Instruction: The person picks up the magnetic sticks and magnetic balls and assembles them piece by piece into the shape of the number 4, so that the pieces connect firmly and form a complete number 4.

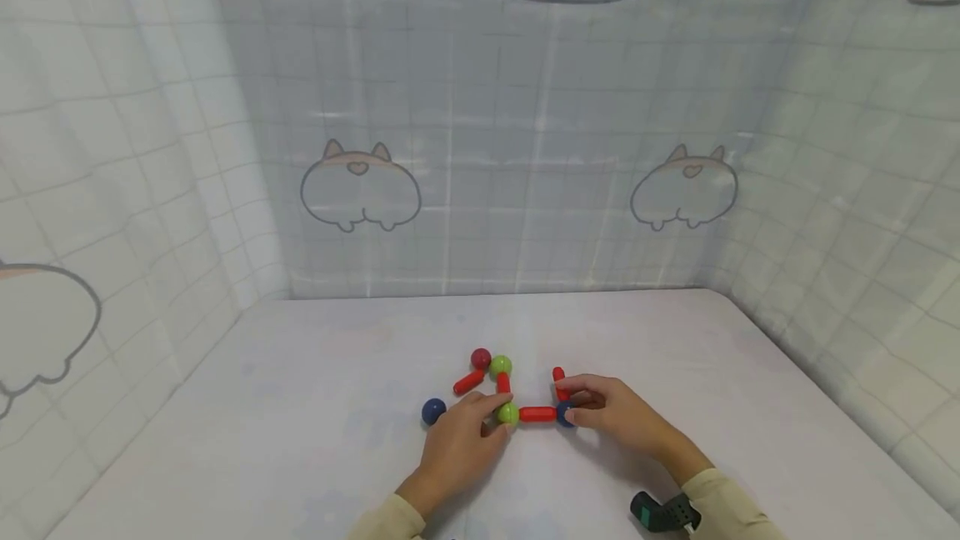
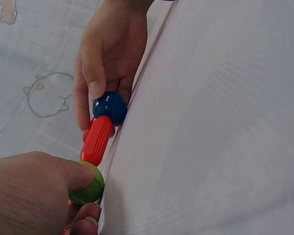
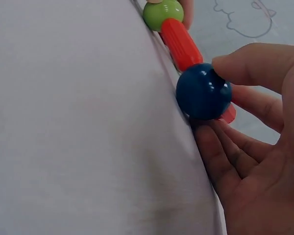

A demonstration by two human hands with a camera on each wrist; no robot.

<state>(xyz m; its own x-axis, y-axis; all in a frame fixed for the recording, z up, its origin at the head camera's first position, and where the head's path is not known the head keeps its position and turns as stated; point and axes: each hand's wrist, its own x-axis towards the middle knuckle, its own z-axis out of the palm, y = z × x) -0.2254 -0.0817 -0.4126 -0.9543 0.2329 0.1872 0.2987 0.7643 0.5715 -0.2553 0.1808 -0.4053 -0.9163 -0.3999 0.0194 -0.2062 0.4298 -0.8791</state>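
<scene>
My left hand (image 1: 461, 447) pinches a green ball (image 1: 508, 415) between thumb and fingers, low at the tabletop. A ribbed red rod (image 2: 97, 142) runs from that ball to a dark blue ball (image 3: 204, 92), which the thumb and fingers of my right hand (image 1: 621, 417) grip. From the blue ball a second red rod (image 1: 558, 377) points away toward the back, partly covered by the right fingers. Beyond the left fingertips, another red rod (image 1: 503, 381) joins the near green ball to a farther green ball (image 1: 501, 366).
A red ball (image 1: 481, 358) sits beside the farther green ball, with a slanting red rod (image 1: 468, 382) just below it. Left of my left hand lies another blue ball (image 1: 433, 411). The white table (image 1: 300, 382) is enclosed by patterned curtains (image 1: 480, 107) at the back and sides.
</scene>
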